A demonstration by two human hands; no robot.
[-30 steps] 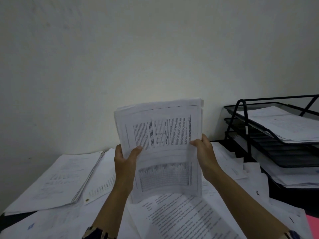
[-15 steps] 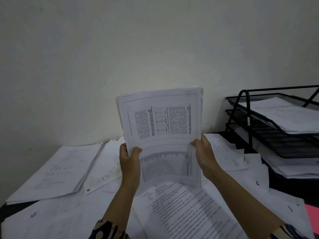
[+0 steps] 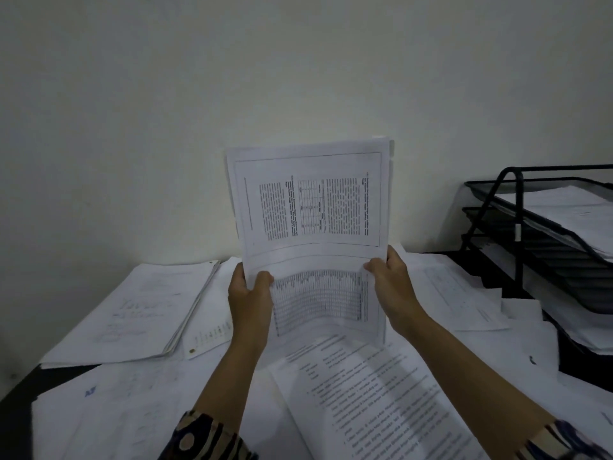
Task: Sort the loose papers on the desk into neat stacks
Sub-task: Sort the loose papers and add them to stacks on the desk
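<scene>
A bundle of printed sheets (image 3: 311,207) stands upright above the desk, its front page showing sideways text blocks and a table. My left hand (image 3: 249,297) grips its lower left edge, thumb on the front. My right hand (image 3: 388,277) grips the lower right edge. The bundle's bottom edge hangs just above loose papers (image 3: 365,386) spread over the desk. A squared stack (image 3: 132,313) lies at the left.
A black wire letter tray (image 3: 517,234) with several tiers holding papers stands at the right. More loose sheets (image 3: 464,293) lie in front of it. A plain wall rises behind the dark desk (image 3: 16,406), whose edge shows at lower left.
Both hands have lifted the bundle slightly higher and held it more upright. The grip on both edges is the same.
</scene>
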